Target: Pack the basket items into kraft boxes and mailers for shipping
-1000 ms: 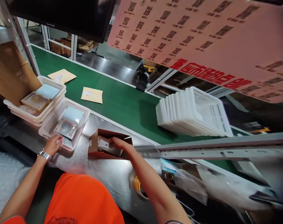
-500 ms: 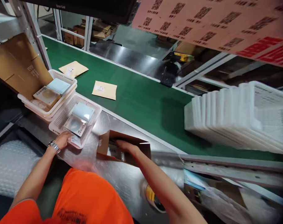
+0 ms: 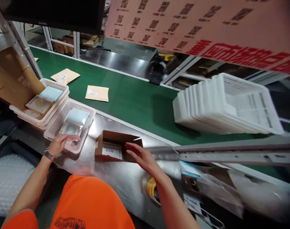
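My left hand [image 3: 57,146], with a metal watch on its wrist, is at the near edge of a white perforated basket [image 3: 90,122]. Its fingers pinch a small, see-through pinkish packet [image 3: 73,138]. Inside that basket lie a white printed box [image 3: 70,128] and a pale blue box [image 3: 78,115]. To the right, an open cardboard box [image 3: 99,147] stands on the metal table, holding a flat pack with a white label [image 3: 111,151]. Over its right end hovers my right hand [image 3: 142,156], fingers apart with nothing in them.
More baskets [image 3: 43,122] stand at left with boxes and an upright cardboard flap. Beyond the table runs a green conveyor [image 3: 132,101] carrying tan envelopes [image 3: 97,93] and nested white baskets [image 3: 202,106]. A monitor [image 3: 54,16] and a QR-code sheet [image 3: 159,28] hang overhead. A yellow-and-black device [image 3: 151,187] lies near my right forearm.
My right hand has come up out of the cardboard box and its fingers have opened. My left hand has lifted the small packet inside the basket. The camera view has shifted to the right.
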Motion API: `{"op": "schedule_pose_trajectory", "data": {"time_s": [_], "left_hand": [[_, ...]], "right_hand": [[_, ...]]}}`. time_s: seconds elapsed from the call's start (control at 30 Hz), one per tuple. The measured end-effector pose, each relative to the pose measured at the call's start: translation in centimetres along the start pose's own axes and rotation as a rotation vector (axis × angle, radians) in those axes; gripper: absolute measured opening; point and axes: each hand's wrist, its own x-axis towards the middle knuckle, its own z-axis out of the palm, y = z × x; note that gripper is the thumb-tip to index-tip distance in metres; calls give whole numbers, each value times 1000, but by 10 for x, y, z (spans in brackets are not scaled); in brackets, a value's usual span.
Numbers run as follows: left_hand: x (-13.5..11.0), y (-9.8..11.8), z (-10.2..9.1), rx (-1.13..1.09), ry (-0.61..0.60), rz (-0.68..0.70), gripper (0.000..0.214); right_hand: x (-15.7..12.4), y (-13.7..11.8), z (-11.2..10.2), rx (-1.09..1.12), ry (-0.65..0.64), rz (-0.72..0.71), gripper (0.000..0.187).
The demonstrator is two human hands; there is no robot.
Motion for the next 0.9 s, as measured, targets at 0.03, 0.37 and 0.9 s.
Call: {"op": "schedule_pose_trajectory", "data": {"time_s": [0.03,0.37,0.9], "left_hand": [[-2,15,-2,-60,53,-34,38],[-19,129,112,-653,-252,25,33],[107,-88,39,158,-60,-473,43]], "right_hand": [[-7,-8,4,66,26,-6,53],[-7,-56,22,67,109,-226,33],[4,88,10,-423,526,168,62]]}}
